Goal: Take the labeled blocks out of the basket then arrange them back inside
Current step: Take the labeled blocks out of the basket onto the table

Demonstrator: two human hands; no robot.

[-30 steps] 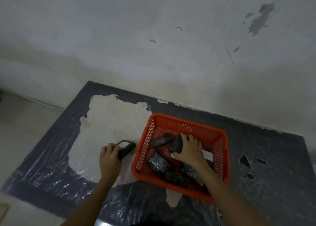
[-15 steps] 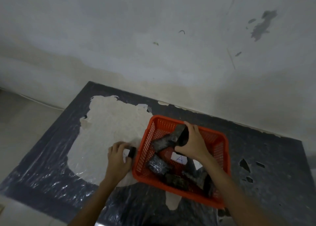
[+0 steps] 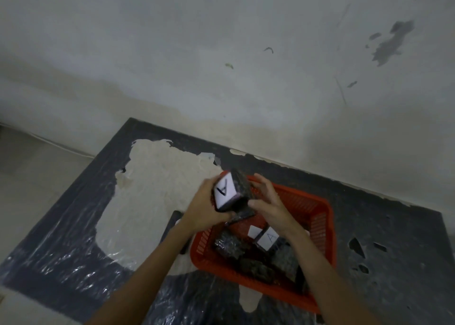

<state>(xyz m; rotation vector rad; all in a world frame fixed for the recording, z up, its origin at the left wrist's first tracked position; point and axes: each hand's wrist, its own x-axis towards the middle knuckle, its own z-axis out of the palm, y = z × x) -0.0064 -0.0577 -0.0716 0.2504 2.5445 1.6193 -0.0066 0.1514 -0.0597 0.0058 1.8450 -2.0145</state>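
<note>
A dark block with a white label marked with a letter is held up above the left rim of the red basket. My left hand grips its left and lower side. My right hand holds its right side. Inside the basket lie several dark blocks, one showing a white label with an A. Another dark block lies on the table left of the basket, partly hidden by my left arm.
The table is covered in dark plastic with a large pale worn patch left of the basket. A stained wall rises right behind the table. The floor shows at the left.
My right hand lifted a block out of the basket and up to the left. My left hand left the block on the table and joined the grip. The view moved closer.
</note>
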